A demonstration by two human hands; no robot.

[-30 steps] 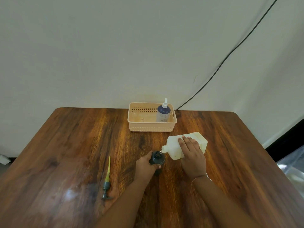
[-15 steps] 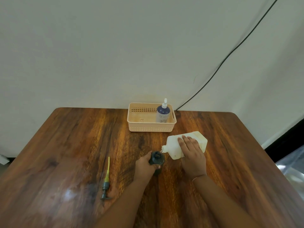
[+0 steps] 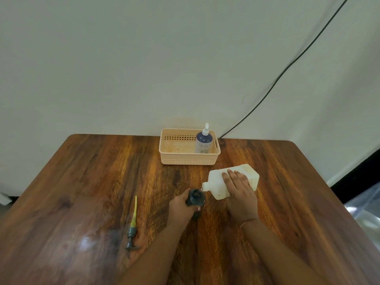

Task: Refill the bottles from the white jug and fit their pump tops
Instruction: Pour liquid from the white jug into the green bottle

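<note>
Jug (image 3: 216,183), boxy white plastic, tilts its spout over round dark bottle (image 3: 196,198).

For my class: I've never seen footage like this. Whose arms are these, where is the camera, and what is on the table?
No machine: a person's bare arms, filmed by a wide-angle camera on their head, looking down. The left hand grips a dark bottle on the wooden table. The right hand tips a white jug, spout at the bottle's mouth. A loose pump top lies to the left. At the back, a peach basket holds a blue bottle with its top fitted.
</note>
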